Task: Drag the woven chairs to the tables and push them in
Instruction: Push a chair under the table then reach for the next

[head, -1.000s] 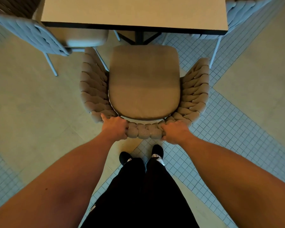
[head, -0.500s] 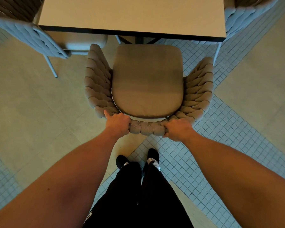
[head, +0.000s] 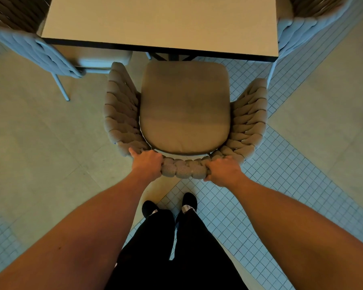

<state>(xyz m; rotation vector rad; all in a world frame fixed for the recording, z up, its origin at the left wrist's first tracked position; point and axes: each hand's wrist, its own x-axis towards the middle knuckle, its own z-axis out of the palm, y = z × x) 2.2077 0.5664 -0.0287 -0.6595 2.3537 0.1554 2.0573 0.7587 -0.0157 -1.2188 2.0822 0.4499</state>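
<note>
1. Head view: the woven chair point(head: 184, 107) is gripped at its near back rim by the left hand point(head: 148, 164) and right hand point(head: 223, 169), fingers curled over the weave.
2. Both arms are extended forward.
3. The seat's far edge is just at the table point(head: 161, 24); three chairs are counted, one table.

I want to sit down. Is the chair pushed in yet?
Not yet. The chair seat shows whole, its front just reaching the table edge.
</note>
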